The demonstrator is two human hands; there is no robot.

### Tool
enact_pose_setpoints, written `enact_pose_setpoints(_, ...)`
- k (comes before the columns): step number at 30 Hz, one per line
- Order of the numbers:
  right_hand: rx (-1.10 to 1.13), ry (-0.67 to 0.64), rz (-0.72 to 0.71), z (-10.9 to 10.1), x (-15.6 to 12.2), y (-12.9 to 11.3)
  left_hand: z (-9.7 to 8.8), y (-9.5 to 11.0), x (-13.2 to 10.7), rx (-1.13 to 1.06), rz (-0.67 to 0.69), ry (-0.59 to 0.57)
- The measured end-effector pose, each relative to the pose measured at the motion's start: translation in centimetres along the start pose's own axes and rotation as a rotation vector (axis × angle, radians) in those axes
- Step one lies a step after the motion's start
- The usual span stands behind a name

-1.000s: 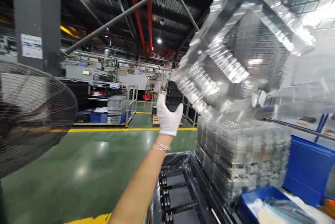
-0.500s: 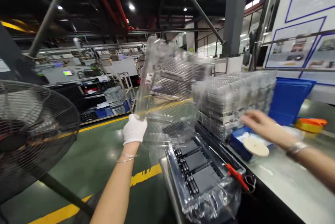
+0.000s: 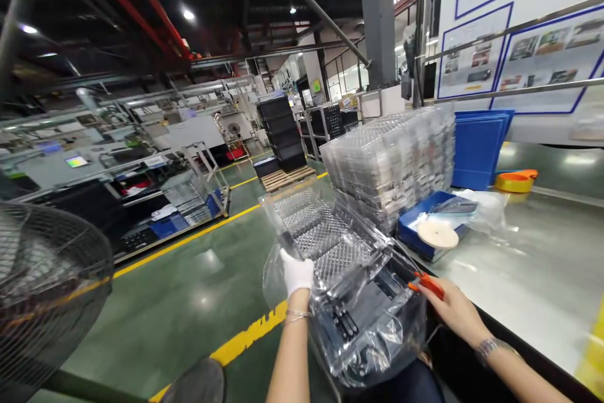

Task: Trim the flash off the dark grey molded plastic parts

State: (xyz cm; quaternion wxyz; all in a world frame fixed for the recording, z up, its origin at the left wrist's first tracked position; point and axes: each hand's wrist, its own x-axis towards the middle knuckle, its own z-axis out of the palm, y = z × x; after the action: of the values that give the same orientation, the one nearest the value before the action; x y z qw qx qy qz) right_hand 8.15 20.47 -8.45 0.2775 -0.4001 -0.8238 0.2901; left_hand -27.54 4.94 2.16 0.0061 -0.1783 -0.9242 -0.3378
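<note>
Left hand (image 3: 298,277), white-gloved: grasped the left edge of a clear tray (image 3: 333,246); fingertips partly hidden there. Right hand (image 3: 455,312), bare: fingers curled around the orange handles of a tool (image 3: 429,286), its tip pointing far-left.

Tray sat tilted over the far part of a black crate (image 3: 325,321), the left side reaching out past it above the floor (image 3: 198,280). Could not tell whether tray and crate touched. Dark parts (image 3: 363,310) showed at the crate's near end, with crumpled clear film (image 3: 372,353) around that end.

Bangles (image 3: 298,314) on the left wrist, metal band (image 3: 488,347) on the right.

Just beyond the tray, to the right: a tall stack (image 3: 391,164) of clear trays. Near it, a blue bin (image 3: 410,241) with a pale disc (image 3: 438,235) on top; blue boards (image 3: 481,148) stood farther back. Yellow tape (image 3: 515,183) lay on the worktop (image 3: 533,258) at right.

Far left, a wheeled-type rack (image 3: 202,158); more centrally, black boxes (image 3: 282,132) on a pallet (image 3: 287,178). Large fan (image 3: 51,290) at near left.
</note>
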Motion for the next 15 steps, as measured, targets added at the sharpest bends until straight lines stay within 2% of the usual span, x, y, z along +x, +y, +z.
enact_pose_setpoints(2, 0.019, 0.024, -0.023, -1.0, -1.5, 0.8, 2.1, -0.4, -1.5, 0.049, -0.009, -0.044)
enact_pose_setpoints(4, 0.029, 0.051, -0.031, -1.8, -3.0, 1.5, 3.3, -1.4, -3.0, 0.107, -0.018, -0.076)
enact_pose_setpoints(9, 0.064, 0.117, -0.028, -2.6, -5.3, 2.8, 4.1, -4.3, -5.0, 0.199, -0.026, -0.158)
enact_pose_setpoints(15, 0.105, 0.164, -0.066, -1.7, -4.9, 1.5, 6.3, -3.7, -5.8, 0.218, 0.001, -0.299)
